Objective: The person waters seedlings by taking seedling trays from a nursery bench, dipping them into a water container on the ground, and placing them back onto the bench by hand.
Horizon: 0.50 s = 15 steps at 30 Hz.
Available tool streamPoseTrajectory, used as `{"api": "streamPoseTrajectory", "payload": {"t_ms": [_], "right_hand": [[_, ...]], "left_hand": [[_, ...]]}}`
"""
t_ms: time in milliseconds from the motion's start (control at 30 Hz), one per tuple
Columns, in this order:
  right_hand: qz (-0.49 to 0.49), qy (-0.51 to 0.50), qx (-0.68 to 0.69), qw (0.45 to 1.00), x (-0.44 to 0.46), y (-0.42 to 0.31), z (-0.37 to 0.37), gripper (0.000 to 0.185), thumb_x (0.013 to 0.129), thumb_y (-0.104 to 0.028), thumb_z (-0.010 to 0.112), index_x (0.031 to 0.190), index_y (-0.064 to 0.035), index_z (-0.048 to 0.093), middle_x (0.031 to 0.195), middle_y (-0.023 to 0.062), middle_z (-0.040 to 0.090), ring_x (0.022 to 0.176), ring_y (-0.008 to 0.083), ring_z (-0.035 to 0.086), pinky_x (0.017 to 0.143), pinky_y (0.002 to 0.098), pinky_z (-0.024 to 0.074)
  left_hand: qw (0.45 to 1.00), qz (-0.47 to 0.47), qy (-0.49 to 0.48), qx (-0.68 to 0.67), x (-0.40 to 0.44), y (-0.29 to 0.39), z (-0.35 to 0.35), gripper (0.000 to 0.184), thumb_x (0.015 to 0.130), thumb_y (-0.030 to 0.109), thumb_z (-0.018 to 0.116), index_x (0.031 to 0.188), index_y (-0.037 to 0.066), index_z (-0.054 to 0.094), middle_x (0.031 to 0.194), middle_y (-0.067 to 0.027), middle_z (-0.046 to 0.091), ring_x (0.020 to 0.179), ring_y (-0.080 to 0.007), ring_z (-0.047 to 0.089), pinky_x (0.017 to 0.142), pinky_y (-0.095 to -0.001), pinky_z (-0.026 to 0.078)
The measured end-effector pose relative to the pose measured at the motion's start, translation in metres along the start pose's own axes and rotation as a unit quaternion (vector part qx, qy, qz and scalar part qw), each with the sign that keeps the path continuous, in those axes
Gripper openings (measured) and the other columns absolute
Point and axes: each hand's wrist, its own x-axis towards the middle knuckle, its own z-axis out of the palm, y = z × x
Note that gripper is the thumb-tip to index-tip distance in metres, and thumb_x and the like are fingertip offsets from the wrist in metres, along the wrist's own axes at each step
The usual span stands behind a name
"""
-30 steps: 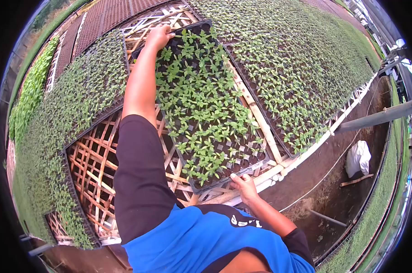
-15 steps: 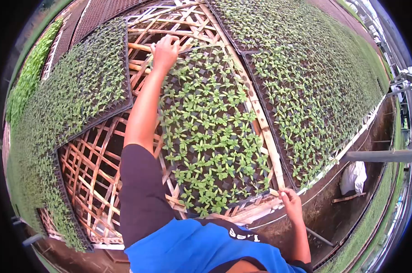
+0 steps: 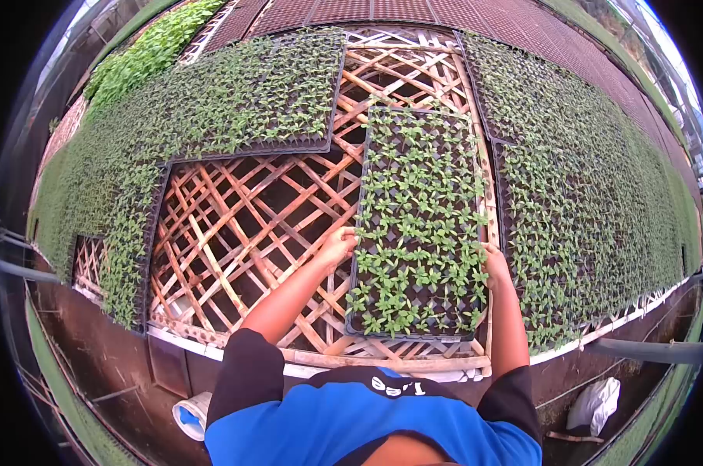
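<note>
A black seedling tray (image 3: 415, 339) full of small green plants lies on a lattice of bamboo strips (image 3: 250, 225) in front of me. My left hand (image 3: 340, 245) is closed at the tray's left edge, its fingers curled against the rim. On the opposite side, my right hand (image 3: 494, 266) grips the right edge at about the same height. Leaves partly cover the fingertips of both hands. The tray's near rim sits just short of the bench's front rail (image 3: 382, 363).
More seedling trays stand to the left (image 3: 243, 93) and to the right (image 3: 584, 202). Brown trays (image 3: 398, 9) fill the far part of the bench. Below the front edge are a white bucket (image 3: 194, 413) and a white sack (image 3: 595, 407). A grey pipe (image 3: 650, 351) juts out at right.
My left hand has come back from the tray's far corner to its left edge. My right hand has left the bamboo rail for the tray's right edge. The view has turned left.
</note>
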Motion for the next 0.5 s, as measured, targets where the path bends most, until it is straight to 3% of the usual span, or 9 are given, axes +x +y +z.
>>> {"api": "streamPoseTrajectory", "payload": {"t_ms": [67, 167, 233, 300, 333, 400, 500], "right_hand": [[-0.001, 0.000, -0.023, 1.000, 0.011, 0.000, -0.002, 0.010, 0.079, -0.021, 0.055, 0.078, -0.0128, 0.049, 0.060, -0.0070, 0.047, 0.046, 0.0025, 0.037, 0.041, 0.0176, 0.0262], [-0.058, -0.021, 0.024, 0.998, 0.025, 0.003, 0.004, 0.017, 0.075, -0.022, 0.059, 0.072, -0.0135, 0.045, 0.064, -0.0057, 0.046, 0.054, 0.0036, 0.038, 0.047, 0.0216, 0.0297], [-0.144, 0.036, -0.008, 0.989, 0.024, -0.003, 0.017, 0.022, 0.075, -0.017, 0.058, 0.066, -0.0128, 0.039, 0.061, -0.0065, 0.036, 0.055, 0.0037, 0.030, 0.050, 0.0212, 0.0257], [-0.230, 0.057, -0.058, 0.970, 0.003, -0.019, 0.029, 0.012, 0.074, -0.015, 0.060, 0.075, -0.0094, 0.049, 0.065, -0.0061, 0.044, 0.059, 0.0031, 0.038, 0.055, 0.0170, 0.0310], [-0.279, 0.070, -0.066, 0.955, 0.003, -0.021, 0.034, 0.011, 0.074, -0.013, 0.059, 0.074, -0.0077, 0.050, 0.064, -0.0079, 0.039, 0.057, 0.0018, 0.033, 0.053, 0.0171, 0.0274], [-0.301, 0.077, -0.054, 0.949, 0.007, -0.029, 0.042, 0.009, 0.076, -0.010, 0.058, 0.077, -0.0055, 0.050, 0.066, -0.0080, 0.042, 0.058, 0.0008, 0.034, 0.053, 0.0165, 0.0283], [-0.311, 0.069, -0.022, 0.948, 0.012, -0.069, 0.061, 0.009, 0.076, -0.010, 0.058, 0.079, -0.0047, 0.051, 0.069, -0.0068, 0.047, 0.061, 0.0004, 0.039, 0.056, 0.0152, 0.0312]], "left_hand": [[0.999, -0.026, 0.036, -0.018, -0.003, 0.017, 0.009, 0.008, 0.079, 0.014, 0.053, 0.084, 0.010, 0.048, 0.079, 0.0024, 0.051, 0.067, -0.0043, 0.046, 0.058, -0.0197, 0.038], [0.991, 0.038, 0.069, -0.110, 0.011, 0.011, 0.030, 0.017, 0.078, 0.018, 0.056, 0.073, 0.010, 0.043, 0.067, 0.0021, 0.047, 0.059, -0.0064, 0.042, 0.055, -0.0224, 0.036], [0.978, 0.153, 0.142, -0.005, 0.004, 0.021, 0.045, 0.021, 0.077, 0.019, 0.057, 0.070, 0.009, 0.041, 0.064, 0.0035, 0.042, 0.057, -0.0057, 0.037, 0.053, -0.0216, 0.033], [0.959, 0.216, 0.178, 0.047, -0.013, 0.039, 0.058, 0.022, 0.078, 0.019, 0.056, 0.068, 0.008, 0.040, 0.064, 0.0040, 0.038, 0.059, -0.0050, 0.035, 0.053, -0.0207, 0.032], [0.948, 0.247, 0.189, 0.066, -0.009, 0.037, 0.059, 0.021, 0.078, 0.017, 0.056, 0.068, 0.007, 0.040, 0.064, 0.0042, 0.038, 0.059, -0.0050, 0.035, 0.054, -0.0206, 0.032], [0.918, 0.324, 0.204, 0.106, 0.019, 0.026, 0.052, 0.018, 0.078, 0.013, 0.055, 0.070, 0.006, 0.041, 0.065, 0.0045, 0.039, 0.060, -0.0049, 0.035, 0.056, -0.0203, 0.032], [0.938, 0.296, 0.181, 0.024, 0.029, 0.067, 0.048, 0.016, 0.079, 0.011, 0.055, 0.073, 0.006, 0.042, 0.066, 0.0045, 0.040, 0.060, -0.0045, 0.035, 0.056, -0.0192, 0.031]]}}
